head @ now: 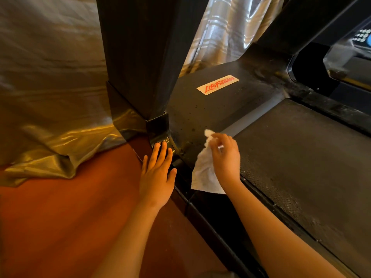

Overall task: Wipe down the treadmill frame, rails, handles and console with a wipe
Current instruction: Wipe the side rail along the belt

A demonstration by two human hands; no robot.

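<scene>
the right hand [225, 157] pinches a white crumpled paper wipe [202, 173] with curled fingers. the wipe hangs down over the black side rail [210, 217] of the treadmill, below the white sticker with red letters [217, 84]. the left hand [156, 177] is flat, with its fingers straight and a bit spread, and holds nothing. its fingertips are at the bottom of the tall black post [140, 57], below and left of the sticker. the rough grey belt [301, 157] lies right of the sticker.
</scene>
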